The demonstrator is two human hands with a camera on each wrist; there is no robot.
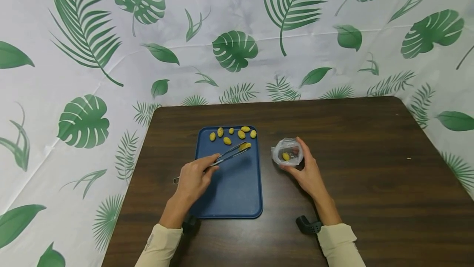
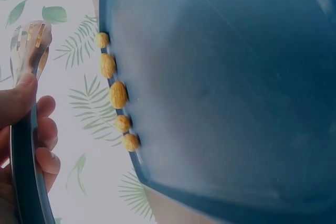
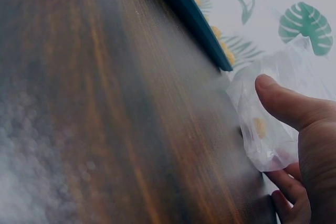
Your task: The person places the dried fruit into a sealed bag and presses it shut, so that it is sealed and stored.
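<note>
My left hand (image 1: 194,176) grips metal tongs (image 1: 231,156) above the blue tray (image 1: 233,193). At the tongs' tips is a small yellow oval piece (image 1: 245,145), wrinkled like a nut. In the left wrist view the thumb and curled fingers squeeze the tongs (image 2: 23,166), whose slotted heads point up. Several similar yellow pieces (image 1: 241,134) lie along the tray's far end. To the right of the tray, my right hand (image 1: 309,174) holds a clear plastic bag (image 1: 275,156) open between thumb and fingers. Inside the bag is a yellow piece (image 1: 286,156), which shows through its side in the right wrist view.
The tray rests on a dark wood-grain table (image 1: 370,176), left of the bag, with a gap of bare wood between them. A pale leaf-patterned cloth (image 1: 237,77) hangs behind the table. Dark wrist devices (image 1: 308,225) sit below each hand.
</note>
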